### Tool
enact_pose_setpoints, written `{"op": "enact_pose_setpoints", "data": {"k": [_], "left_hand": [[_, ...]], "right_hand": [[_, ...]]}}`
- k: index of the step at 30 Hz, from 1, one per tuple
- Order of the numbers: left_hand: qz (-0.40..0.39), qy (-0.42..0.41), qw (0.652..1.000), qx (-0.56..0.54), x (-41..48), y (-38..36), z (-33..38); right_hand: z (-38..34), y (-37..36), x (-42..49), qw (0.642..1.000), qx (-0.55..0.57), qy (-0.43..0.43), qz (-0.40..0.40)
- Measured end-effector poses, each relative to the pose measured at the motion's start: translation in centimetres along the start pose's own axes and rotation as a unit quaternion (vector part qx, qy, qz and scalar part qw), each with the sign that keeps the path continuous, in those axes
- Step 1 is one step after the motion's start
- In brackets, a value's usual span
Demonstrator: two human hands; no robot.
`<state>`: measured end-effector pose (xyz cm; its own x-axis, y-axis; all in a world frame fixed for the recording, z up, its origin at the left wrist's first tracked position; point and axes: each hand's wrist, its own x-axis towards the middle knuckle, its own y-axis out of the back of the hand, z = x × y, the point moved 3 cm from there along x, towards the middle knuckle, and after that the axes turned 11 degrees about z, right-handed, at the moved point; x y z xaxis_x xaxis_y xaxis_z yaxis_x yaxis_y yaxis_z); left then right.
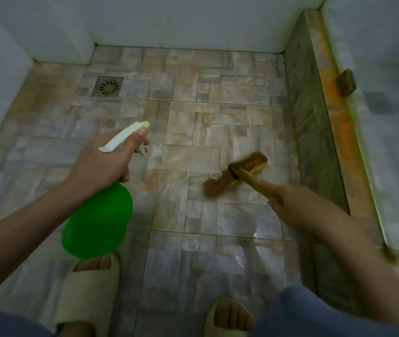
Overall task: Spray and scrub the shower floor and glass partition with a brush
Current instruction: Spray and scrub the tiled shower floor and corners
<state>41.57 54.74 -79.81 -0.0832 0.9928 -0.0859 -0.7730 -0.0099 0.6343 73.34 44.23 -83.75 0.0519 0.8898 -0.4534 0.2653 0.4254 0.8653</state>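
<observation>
Your right hand (288, 203) is wrapped round the yellow handle of the scrub brush (235, 173). Its brown bristles look to sit on the tiled shower floor (193, 122), near the raised edge under the glass partition (393, 69). Your left hand (101, 161) grips the neck of the green spray bottle (98, 220), nozzle pointing at the floor. Press the bristles flat and rub short strokes over the orange marks (153, 176). Spray just ahead of the brush, not on your slippers (89, 288).

Open tiled floor (193, 117) is stretching toward twelve o'clock, walls (169, 20) closing it off there and at nine; at three o'clock a raised curb (315, 122) and glass partition (388, 117) are blocking passage.
</observation>
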Motion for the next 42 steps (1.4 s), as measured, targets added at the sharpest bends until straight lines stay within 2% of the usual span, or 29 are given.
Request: {"op": "enact_pose_setpoints", "data": {"k": [2, 5, 8, 13, 17, 20, 23, 26, 31, 34, 37, 39, 42], "left_hand": [[0.028, 0.004, 1.000, 0.006, -0.5, 1.4, -0.1], [0.067, 0.007, 0.998, 0.015, -1.5, 3.1, -0.2], [0.074, 0.016, 0.997, 0.027, -2.3, 4.5, -0.4], [0.064, 0.047, 0.997, -0.002, -3.3, 6.1, -1.5], [0.046, 0.086, 0.995, 0.012, -3.4, 5.1, -4.0], [0.064, 0.090, 0.994, -0.004, -3.7, 4.6, -5.8], [0.079, 0.090, 0.992, -0.041, -3.6, 5.4, -7.2], [0.074, 0.107, 0.989, -0.066, -3.4, 6.1, -8.5], [0.078, 0.108, 0.989, -0.065, -2.7, 6.4, -9.9], [0.096, 0.106, 0.988, -0.064, -2.1, 6.8, -10.7], [0.093, 0.115, 0.986, -0.071, -1.7, 7.3, -11.5], [0.089, 0.119, 0.987, -0.066, -1.4, 7.4, -11.9], [0.091, 0.119, 0.986, -0.069, -1.0, 7.4, -12.0]], "right_hand": [[-2.0, -0.7, -0.4, 1.000, -0.010, 0.022, -0.016], [-7.0, -1.3, 4.0, 0.994, -0.012, 0.104, 0.031], [-9.2, -0.9, 6.0, 0.990, -0.014, 0.135, 0.033], [-6.7, -0.3, -1.9, 0.986, -0.043, 0.150, -0.056], [-12.0, -2.9, 2.8, 0.983, -0.058, 0.171, 0.014], [-15.6, -4.1, 7.1, 0.982, -0.047, 0.176, 0.052], [-13.5, -4.2, 3.1, 0.986, -0.048, 0.150, 0.045], [-12.3, -4.9, -2.8, 0.985, -0.107, 0.135, 0.000], [-18.9, -5.9, 5.8, 0.978, -0.075, 0.171, 0.093], [-18.2, -4.5, 7.9, 0.979, -0.073, 0.180, 0.062], [-15.4, -4.3, 2.5, 0.977, -0.121, 0.173, 0.016], [-15.8, -4.5, 2.8, 0.981, -0.106, 0.161, 0.024], [-19.4, -3.9, 9.6, 0.977, -0.069, 0.187, 0.070]]}}
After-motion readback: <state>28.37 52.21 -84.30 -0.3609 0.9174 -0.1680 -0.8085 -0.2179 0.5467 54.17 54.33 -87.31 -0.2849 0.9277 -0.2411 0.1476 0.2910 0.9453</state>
